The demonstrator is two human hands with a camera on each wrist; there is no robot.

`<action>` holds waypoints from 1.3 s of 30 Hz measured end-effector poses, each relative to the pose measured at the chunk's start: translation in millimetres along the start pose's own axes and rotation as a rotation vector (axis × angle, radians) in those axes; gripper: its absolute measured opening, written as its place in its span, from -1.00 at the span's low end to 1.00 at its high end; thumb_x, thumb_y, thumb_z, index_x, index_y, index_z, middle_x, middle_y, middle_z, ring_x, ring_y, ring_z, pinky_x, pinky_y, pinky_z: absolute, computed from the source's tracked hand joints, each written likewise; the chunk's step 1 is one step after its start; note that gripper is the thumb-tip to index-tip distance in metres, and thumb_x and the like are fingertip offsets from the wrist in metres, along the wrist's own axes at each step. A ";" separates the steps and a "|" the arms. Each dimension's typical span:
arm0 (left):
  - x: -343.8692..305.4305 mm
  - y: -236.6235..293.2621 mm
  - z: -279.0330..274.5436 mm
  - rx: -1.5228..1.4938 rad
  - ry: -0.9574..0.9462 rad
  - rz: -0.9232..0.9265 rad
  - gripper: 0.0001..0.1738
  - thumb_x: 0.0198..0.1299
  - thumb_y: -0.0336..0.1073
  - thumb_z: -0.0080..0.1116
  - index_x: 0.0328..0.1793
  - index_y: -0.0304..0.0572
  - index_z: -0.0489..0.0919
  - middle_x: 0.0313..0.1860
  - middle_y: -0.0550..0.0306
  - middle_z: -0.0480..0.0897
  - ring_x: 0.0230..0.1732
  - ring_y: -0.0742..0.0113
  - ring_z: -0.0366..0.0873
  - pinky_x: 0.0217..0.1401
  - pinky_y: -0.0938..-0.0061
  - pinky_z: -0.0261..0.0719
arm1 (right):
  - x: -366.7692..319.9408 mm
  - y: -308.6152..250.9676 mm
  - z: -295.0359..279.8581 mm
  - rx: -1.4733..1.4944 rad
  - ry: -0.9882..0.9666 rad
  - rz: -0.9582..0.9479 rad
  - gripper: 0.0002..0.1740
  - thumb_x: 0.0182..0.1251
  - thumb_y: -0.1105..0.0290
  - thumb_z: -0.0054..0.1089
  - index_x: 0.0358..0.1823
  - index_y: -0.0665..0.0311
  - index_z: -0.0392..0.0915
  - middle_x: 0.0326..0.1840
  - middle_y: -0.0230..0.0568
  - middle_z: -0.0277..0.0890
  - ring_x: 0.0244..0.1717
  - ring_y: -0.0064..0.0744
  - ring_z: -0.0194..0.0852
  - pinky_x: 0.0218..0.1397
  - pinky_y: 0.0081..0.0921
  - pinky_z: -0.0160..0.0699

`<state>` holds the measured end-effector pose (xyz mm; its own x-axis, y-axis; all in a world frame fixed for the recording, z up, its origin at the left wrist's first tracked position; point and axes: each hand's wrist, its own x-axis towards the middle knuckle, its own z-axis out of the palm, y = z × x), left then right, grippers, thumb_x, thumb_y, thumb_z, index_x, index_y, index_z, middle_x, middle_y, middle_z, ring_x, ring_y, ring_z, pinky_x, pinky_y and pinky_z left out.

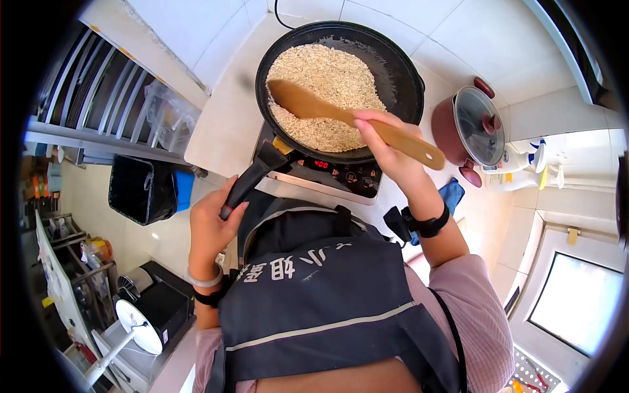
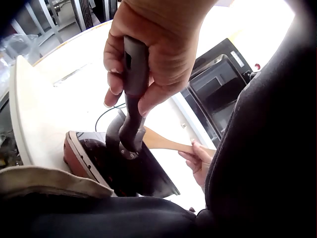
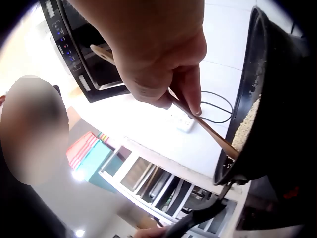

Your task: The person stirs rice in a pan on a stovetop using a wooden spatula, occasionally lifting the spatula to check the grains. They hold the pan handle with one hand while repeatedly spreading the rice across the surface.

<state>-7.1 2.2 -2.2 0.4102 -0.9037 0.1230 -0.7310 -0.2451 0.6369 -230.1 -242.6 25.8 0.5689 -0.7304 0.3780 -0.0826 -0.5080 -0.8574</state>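
A black frying pan (image 1: 398, 78) stands on the induction cooker (image 1: 357, 183), holding a broad layer of pale grain flakes that look like oats (image 1: 327, 69). My left hand (image 1: 213, 219) grips the pan's black handle (image 1: 249, 183), fingers and thumb wrapped round it, as the left wrist view also shows. In my right hand (image 1: 398, 157) is a wooden spatula (image 1: 314, 105), held partway along its shaft. Its blade lies in the flakes toward the pan's left side, and the holed end sticks out past the hand. In the right wrist view the spatula tip meets the flakes inside the rim.
A dark red pot with a glass lid (image 1: 475, 124) stands right of the pan, with several bottles (image 1: 524, 164) beyond it. A blue cloth (image 1: 452, 193) lies near my right forearm. Down on the left are a black-lined bin (image 1: 141, 190) and a metal rack (image 1: 85, 85).
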 end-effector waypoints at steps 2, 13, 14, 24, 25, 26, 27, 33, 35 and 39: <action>-0.6 -0.5 -0.8 0.009 -0.004 0.010 -0.41 0.00 -0.39 0.43 0.25 -0.20 0.61 -0.38 -0.10 0.64 -0.41 0.02 0.58 -0.30 0.34 0.52 | 7.2 27.7 -6.6 -0.046 0.029 0.087 -0.82 0.33 0.40 0.34 -0.09 0.28 0.71 -0.31 -0.22 0.72 -0.36 -0.61 0.63 -0.29 -0.61 0.58; 4.6 -4.1 -0.3 -0.038 0.041 0.029 -0.45 0.01 -0.43 0.41 0.21 -0.28 0.61 -0.46 0.01 0.56 -0.57 0.33 0.38 -0.44 0.49 0.37 | 46.7 23.6 -75.4 -0.056 0.168 0.076 -0.79 0.33 0.37 0.35 -0.07 0.30 0.70 -0.27 -0.25 0.73 -0.32 -0.63 0.64 -0.21 -0.65 0.64; 5.2 -4.8 -0.6 -0.018 0.043 0.060 -0.45 0.01 -0.45 0.40 0.22 -0.27 0.61 -0.45 0.01 0.57 -0.58 0.35 0.37 -0.45 0.50 0.36 | 55.7 24.4 -69.5 -0.140 0.145 0.000 -0.81 0.34 0.39 0.34 -0.08 0.27 0.72 -0.23 -0.23 0.74 -0.29 -0.63 0.65 -0.18 -0.67 0.64; 5.0 -1.1 -2.2 0.020 0.019 0.029 -0.42 0.00 -0.41 0.43 0.25 -0.19 0.61 -0.42 -0.04 0.63 -0.52 0.13 0.52 -0.38 0.38 0.47 | 62.9 40.2 -59.2 -0.153 -0.543 -0.243 -0.82 0.23 0.46 0.32 -0.13 0.22 0.71 0.04 -0.06 0.70 -0.01 -0.26 0.73 0.06 -0.51 0.63; 5.3 -1.6 -1.6 0.015 0.016 0.029 -0.42 0.00 -0.41 0.43 0.25 -0.19 0.61 -0.42 -0.04 0.63 -0.52 0.13 0.52 -0.38 0.38 0.47 | 57.6 31.5 -67.6 -0.208 -0.631 -0.269 -0.81 0.21 0.46 0.32 -0.14 0.21 0.71 0.05 -0.03 0.69 0.00 -0.19 0.73 0.07 -0.50 0.63; 5.2 -2.5 -1.9 0.002 0.019 0.027 -0.42 0.00 -0.42 0.43 0.24 -0.18 0.61 -0.41 -0.04 0.63 -0.52 0.13 0.52 -0.37 0.39 0.47 | 50.5 20.6 -74.5 -0.185 -0.660 -0.218 -0.82 0.20 0.43 0.32 -0.16 0.25 0.70 0.07 0.01 0.68 0.01 -0.12 0.72 0.06 -0.47 0.63; 5.2 -3.3 -1.9 -0.009 0.024 0.024 -0.42 0.00 -0.42 0.43 0.24 -0.18 0.62 -0.40 -0.04 0.64 -0.51 0.14 0.52 -0.37 0.39 0.48 | 44.6 10.3 -81.3 -0.187 -0.661 -0.216 -0.82 0.20 0.43 0.32 -0.16 0.25 0.70 0.07 0.01 0.68 0.01 -0.12 0.72 0.06 -0.47 0.63; 4.4 -1.3 -1.9 -0.019 0.026 -0.011 -0.43 -0.01 -0.42 0.43 0.23 -0.18 0.63 -0.40 -0.04 0.64 -0.52 0.18 0.50 -0.37 0.41 0.47 | 17.7 -39.6 -119.3 -0.269 -0.503 -0.224 -0.87 0.16 0.64 0.35 -0.23 0.40 0.68 -0.09 -0.07 0.74 -0.25 -0.32 0.74 -0.19 -0.60 0.64; 3.7 -0.7 -1.5 -0.019 0.018 -0.024 -0.43 -0.01 -0.42 0.43 0.23 -0.19 0.63 -0.40 -0.03 0.64 -0.53 0.19 0.49 -0.38 0.42 0.46 | 12.4 -53.2 -125.0 -0.201 -0.443 -0.186 -0.85 0.16 0.63 0.37 -0.22 0.41 0.69 -0.10 -0.09 0.74 -0.26 -0.34 0.73 -0.18 -0.61 0.64; 4.5 -1.9 -0.8 -0.018 0.025 -0.027 -0.42 -0.01 -0.41 0.43 0.23 -0.19 0.63 -0.41 -0.01 0.62 -0.55 0.20 0.45 -0.39 0.42 0.44 | 13.7 -46.1 -91.5 -0.211 -0.532 -0.229 -0.81 0.13 0.58 0.42 -0.19 0.37 0.70 -0.16 -0.10 0.74 -0.26 -0.31 0.73 -0.16 -0.53 0.67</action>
<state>-3.4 -1.1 -2.3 0.4436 -0.8876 0.1241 -0.7092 -0.2630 0.6541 -293.4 -271.1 102.5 0.9171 -0.2918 0.2716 -0.0391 -0.7438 -0.6672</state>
